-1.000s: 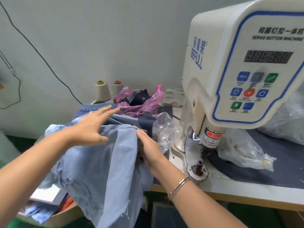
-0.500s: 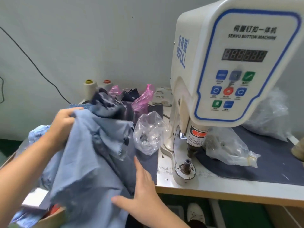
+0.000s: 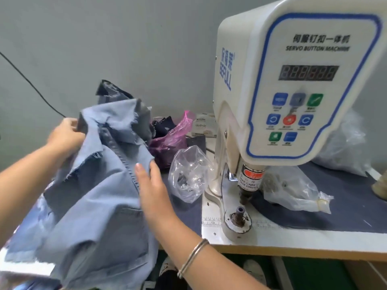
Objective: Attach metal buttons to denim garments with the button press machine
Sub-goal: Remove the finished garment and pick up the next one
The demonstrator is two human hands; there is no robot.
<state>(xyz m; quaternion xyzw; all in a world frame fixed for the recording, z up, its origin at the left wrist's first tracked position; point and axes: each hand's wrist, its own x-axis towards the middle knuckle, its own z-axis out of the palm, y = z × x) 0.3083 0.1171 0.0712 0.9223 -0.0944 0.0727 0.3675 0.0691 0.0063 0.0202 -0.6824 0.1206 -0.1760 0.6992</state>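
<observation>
While I hold the pale blue frayed-edged denim garment (image 3: 100,185) up at the left end of the table (image 3: 293,241), it hangs limp and folds on itself: soft, fairly light, not slippery, stiffest along its stitched seams. My left hand (image 3: 67,135) grips a bunched upper edge; my right hand (image 3: 150,185) lies flat against the cloth, fingers straight, gripping nothing. I judge the thick seam band the best hold for steering the cloth onto the small dark die post (image 3: 239,212) beneath the white servo button press machine (image 3: 293,91).
</observation>
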